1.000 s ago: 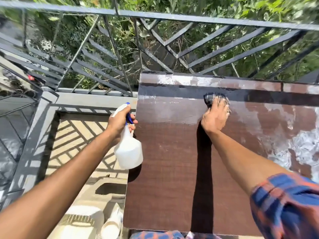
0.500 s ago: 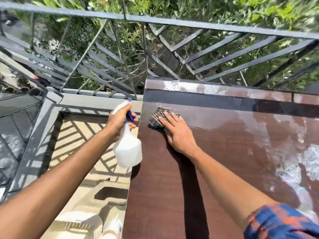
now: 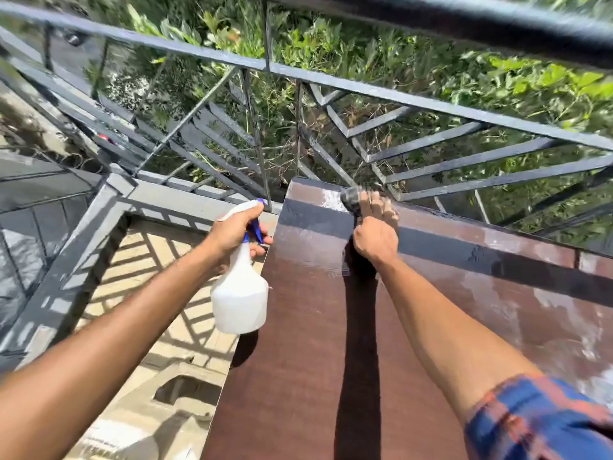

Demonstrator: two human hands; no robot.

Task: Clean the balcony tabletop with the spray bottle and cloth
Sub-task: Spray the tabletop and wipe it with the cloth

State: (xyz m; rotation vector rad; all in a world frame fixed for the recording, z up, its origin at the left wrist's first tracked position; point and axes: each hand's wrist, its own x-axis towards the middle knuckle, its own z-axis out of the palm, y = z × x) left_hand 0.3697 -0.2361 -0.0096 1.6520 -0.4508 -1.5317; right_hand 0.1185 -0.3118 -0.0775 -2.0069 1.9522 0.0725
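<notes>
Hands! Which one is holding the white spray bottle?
The left hand: it grips the spray bottle beside the tabletop's left edge, while the right hand rests on the cloth at the far edge.

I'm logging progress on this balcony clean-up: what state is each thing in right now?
spray bottle: upright, in the air beside the tabletop, not spraying.
left hand: grips the bottle's neck.
cloth: on the tabletop's far edge.
right hand: presses the cloth; fingers blurred.
tabletop: whitish streaks at right and far edge, dark elsewhere.
</notes>
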